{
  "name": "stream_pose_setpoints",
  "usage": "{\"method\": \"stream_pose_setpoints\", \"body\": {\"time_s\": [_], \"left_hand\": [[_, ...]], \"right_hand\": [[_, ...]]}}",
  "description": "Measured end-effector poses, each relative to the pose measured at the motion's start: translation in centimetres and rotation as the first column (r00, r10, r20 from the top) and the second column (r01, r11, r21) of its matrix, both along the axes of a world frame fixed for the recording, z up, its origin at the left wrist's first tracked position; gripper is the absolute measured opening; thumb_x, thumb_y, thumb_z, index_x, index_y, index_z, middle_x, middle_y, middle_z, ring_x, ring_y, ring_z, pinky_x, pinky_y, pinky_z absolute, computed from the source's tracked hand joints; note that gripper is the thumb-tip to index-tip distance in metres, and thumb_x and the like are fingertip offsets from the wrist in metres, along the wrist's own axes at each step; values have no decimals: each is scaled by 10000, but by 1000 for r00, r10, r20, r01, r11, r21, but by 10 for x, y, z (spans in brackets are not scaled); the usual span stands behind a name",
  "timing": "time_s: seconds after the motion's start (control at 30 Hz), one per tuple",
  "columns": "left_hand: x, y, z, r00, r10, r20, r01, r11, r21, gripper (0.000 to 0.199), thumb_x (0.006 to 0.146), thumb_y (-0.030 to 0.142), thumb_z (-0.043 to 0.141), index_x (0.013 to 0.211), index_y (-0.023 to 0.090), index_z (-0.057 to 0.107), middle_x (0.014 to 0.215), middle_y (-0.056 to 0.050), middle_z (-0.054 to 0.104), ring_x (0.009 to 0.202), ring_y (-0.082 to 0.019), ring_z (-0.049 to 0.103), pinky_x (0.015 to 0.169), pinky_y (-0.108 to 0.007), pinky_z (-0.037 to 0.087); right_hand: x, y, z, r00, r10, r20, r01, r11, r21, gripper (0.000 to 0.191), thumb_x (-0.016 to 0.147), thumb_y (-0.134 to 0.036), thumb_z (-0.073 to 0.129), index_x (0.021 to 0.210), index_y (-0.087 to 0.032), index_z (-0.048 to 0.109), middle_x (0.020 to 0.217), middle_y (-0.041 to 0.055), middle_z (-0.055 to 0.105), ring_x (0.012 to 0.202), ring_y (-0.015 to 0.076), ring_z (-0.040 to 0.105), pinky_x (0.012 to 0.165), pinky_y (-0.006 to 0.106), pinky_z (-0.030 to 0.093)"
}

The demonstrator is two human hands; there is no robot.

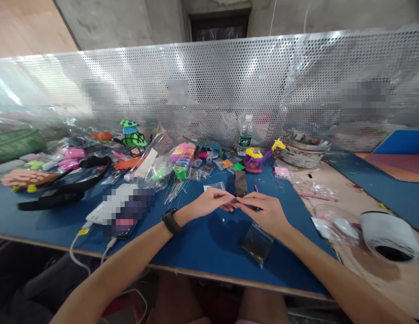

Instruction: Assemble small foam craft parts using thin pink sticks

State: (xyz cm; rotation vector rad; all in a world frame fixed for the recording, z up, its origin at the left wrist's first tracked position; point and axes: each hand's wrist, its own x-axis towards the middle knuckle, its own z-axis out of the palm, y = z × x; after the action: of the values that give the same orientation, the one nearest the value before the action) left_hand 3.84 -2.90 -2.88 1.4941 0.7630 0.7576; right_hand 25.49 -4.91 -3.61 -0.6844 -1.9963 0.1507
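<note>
My left hand (216, 201), with a black watch on its wrist, meets my right hand (263, 209) over the blue table mat (202, 243). The fingertips of both hands are pinched together around something small and dark that is mostly hidden. Just behind the fingers lies a flat, dark brown piece (240, 182). A clear bag of dark material (257, 244) rests below my right hand. One tiny white bit (223, 220) is on the mat under my hands.
Behind are a water bottle (245, 135), a purple and yellow figure (258, 158), a woven basket (302, 150) and bagged colourful clay (184, 157). Phones with cables (120, 209) and a black strap (67, 191) lie left. A white roll (390, 236) stands right.
</note>
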Motion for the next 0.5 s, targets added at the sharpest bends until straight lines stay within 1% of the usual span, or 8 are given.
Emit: {"method": "stream_pose_setpoints", "body": {"time_s": [0.1, 0.23, 0.33, 0.4, 0.5], "left_hand": [[1, -1, 0, 999, -4, -32, 6, 999, 38, 427, 803, 517, 742, 989, 133, 773, 882, -105, 770, 756, -162, 700, 762, -289, 557], [1, 0, 0, 999, 27, -19, -26, 998, 51, 395, 768, 462, 789, 989, 135, 777, 809, -82, 760, 724, -151, 685, 721, -268, 550], [1, 1, -1, 999, 48, -1, -48, 998, 29, 408, 729, 463, 817, 966, 132, 784, 789, -78, 760, 714, -151, 686, 730, -273, 555], [1, 2, -2, 999, 48, -9, -48, 999, 16, 411, 735, 467, 810, 973, 133, 786, 804, -81, 764, 727, -152, 692, 749, -279, 557], [1, 2, -2, 998, 55, -23, -54, 999, 3, 441, 745, 483, 798, 1011, 132, 783, 860, -92, 773, 758, -155, 699, 782, -289, 559]], "right_hand": [[1, 0, -1, 1000, 1, 24, -1, 1000, -8, 147, 931, -280, 661, 947, -244, 802, 862, 39, 767, 684, 147, 701, 598, 251, 577], [0, -1, -1, 999, -15, 52, 18, 998, -61, 175, 932, -306, 658, 1031, -251, 792, 908, 43, 765, 644, 139, 673, 561, 254, 557], [0, -1, 0, 999, 4, 48, 0, 995, -97, 176, 940, -303, 647, 1022, -252, 794, 902, 39, 766, 716, 154, 699, 603, 255, 567], [0, -1, 0, 999, 6, 50, -1, 994, -114, 174, 943, -300, 643, 1009, -249, 795, 899, 36, 765, 728, 155, 702, 607, 249, 564], [1, -1, 0, 998, -14, 66, 22, 991, -131, 171, 933, -289, 657, 1019, -228, 791, 917, 37, 765, 672, 141, 682, 586, 244, 554]]}}
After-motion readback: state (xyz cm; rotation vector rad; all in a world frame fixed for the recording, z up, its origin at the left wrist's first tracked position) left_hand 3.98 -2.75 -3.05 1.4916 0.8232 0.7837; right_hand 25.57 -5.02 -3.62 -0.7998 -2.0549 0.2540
